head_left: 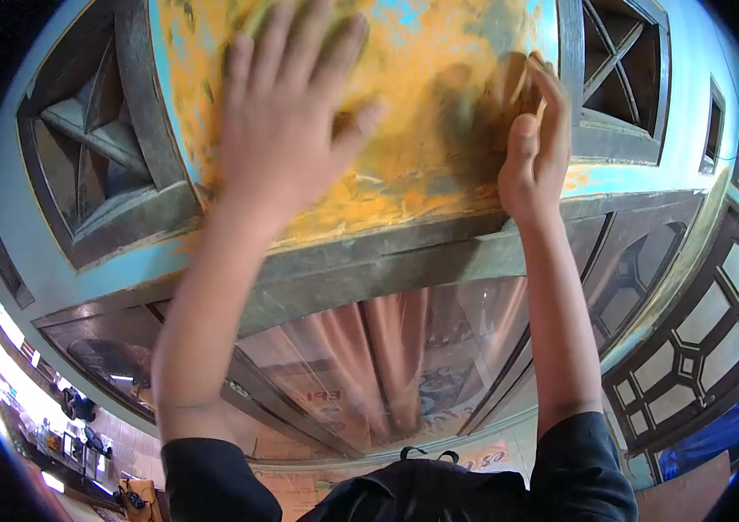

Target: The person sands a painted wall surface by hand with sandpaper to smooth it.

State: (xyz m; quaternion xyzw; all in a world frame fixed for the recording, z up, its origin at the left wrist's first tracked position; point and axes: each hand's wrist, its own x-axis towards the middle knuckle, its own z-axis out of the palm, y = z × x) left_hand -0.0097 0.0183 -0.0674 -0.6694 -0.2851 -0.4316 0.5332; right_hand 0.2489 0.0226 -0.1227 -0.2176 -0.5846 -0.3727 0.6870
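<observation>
A wall panel (413,130) in patchy yellow-orange, with grey and light blue spots, fills the top middle of the head view. My left hand (278,130) is over its left part, back towards me, fingers spread and a little blurred by motion. At the panel's right side is my right hand (539,143), seen edge-on with its fingers stretched upward and slightly curved, the thumb apart from them. Shadows of the hands fall on the panel. The palm of the left hand is hidden.
Dark wooden vents with crossed bars flank the panel, one at left (95,130) and another at right (618,65). Below runs a wooden beam (369,270) above glazed doors with a pinkish curtain (396,348). A brown bag (139,498) lies low at left, a blue sheet (718,435) at right.
</observation>
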